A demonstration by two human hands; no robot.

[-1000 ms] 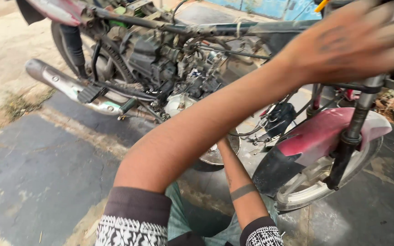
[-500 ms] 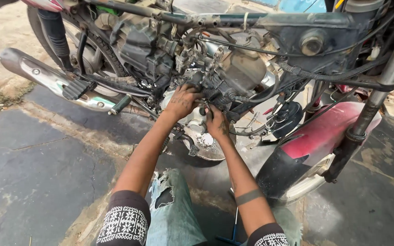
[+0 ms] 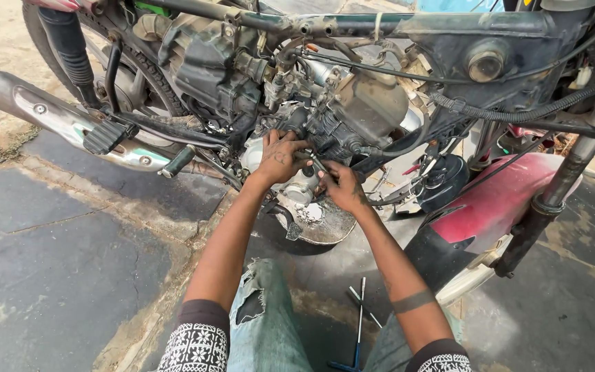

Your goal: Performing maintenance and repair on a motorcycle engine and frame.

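1. The person is sitting low on the paved ground (image 3: 70, 262), facing a stripped motorcycle, with both bare forearms reaching up into its middle
2. The left hand (image 3: 278, 157) is pressing against the engine (image 3: 352, 114), fingers curled in a narrow grip around a dark part at the lower side of the engine block; what exactly it is closing on is not showing clearly
3. The right hand (image 3: 342, 184) is lying just beside the left, its fingers pinching a thin metal tool (image 3: 317, 162) whose tip is pointing up toward the same spot on the engine
4. The two hands are nearly touching, both working at the grimy lower casing, right above a round, pale metal cover (image 3: 315, 217) that is hanging below them
5. A chrome exhaust pipe (image 3: 49, 117) is running off to the left, with a black footpeg (image 3: 108, 136) sitting against it
6. A red front mudguard (image 3: 497, 203) is leaning at the right, next to the fork leg (image 3: 566, 172)
7. Slim tools (image 3: 361, 313), one with a blue handle, are lying on the ground between the knees, well apart from both hands
8. Torn light jeans (image 3: 266, 310) are covering the left knee
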